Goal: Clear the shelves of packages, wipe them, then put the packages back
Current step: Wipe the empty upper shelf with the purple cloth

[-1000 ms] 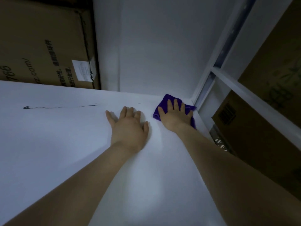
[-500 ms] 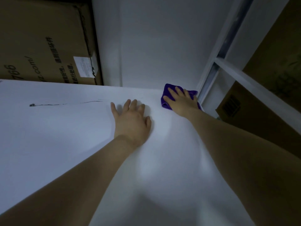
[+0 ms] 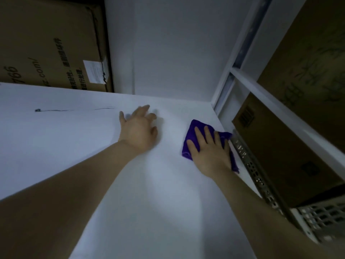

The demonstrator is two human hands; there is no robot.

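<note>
Wiping stage, by the look of it. The right hand (image 3: 211, 152) lies flat on the purple cloth (image 3: 192, 131), fingers straight and spread. It grips nothing and just presses the cloth down onto the white shelf (image 3: 74, 156). That flat palm makes sense: it spreads the pressure so the whole folded pad drags across the board.

The cloth sits tight to the shelf's right edge, just beside the perforated metal rail (image 3: 246, 161), with the white corner post (image 3: 224, 94) a little way behind it. Left of the cloth and apart from it, the left hand (image 3: 138, 129) rests heel-down on the board, fingers loose and slightly lifted, holding nothing. My read is that it props the body for the long reach.

Further left of the cloth runs a thin dark scuff line (image 3: 74, 109); I'd judge it wants a pass.

Packages: 1 cardboard box (image 3: 46, 49) stands far left of the cloth at the rear. A 2nd box (image 3: 280, 150) sits right of the cloth, beyond the rail. Putting back comes later, I'd say.
</note>
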